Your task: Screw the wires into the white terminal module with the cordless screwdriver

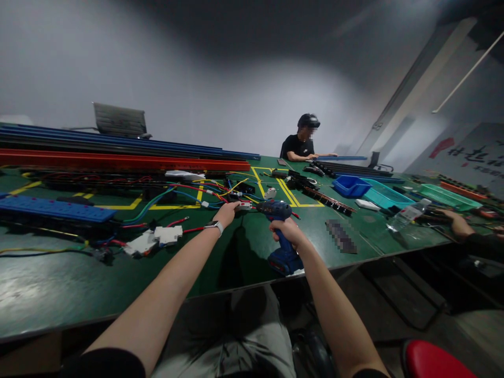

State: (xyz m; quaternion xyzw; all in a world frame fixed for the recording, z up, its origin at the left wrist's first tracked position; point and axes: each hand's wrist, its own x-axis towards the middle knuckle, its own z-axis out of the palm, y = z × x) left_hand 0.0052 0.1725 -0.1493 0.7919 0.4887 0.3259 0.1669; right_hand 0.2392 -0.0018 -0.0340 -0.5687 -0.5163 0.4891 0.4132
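Observation:
My right hand (289, 231) is wrapped round the handle of a blue cordless drill (281, 257), its nose pointing left. My left hand (227, 213) is closed on a small white circuit breaker (245, 206) with red and blue wires running to it. The drill's tip reaches the right end of this breaker; whether they touch I cannot tell. Two more white breakers (142, 242), joined to red wires, lie left of my left wrist. Just beyond the drill sits another small white block (270, 193).
Blue socket strips (59, 207) lie at the left, with orange (118, 159) and blue rails behind. To the right are a blue bin (352, 186), a turquoise basket (388, 195), a plastic bottle (409, 215) and another person's hand (457, 224). A co-worker (299, 144) sits across the green table (220, 275).

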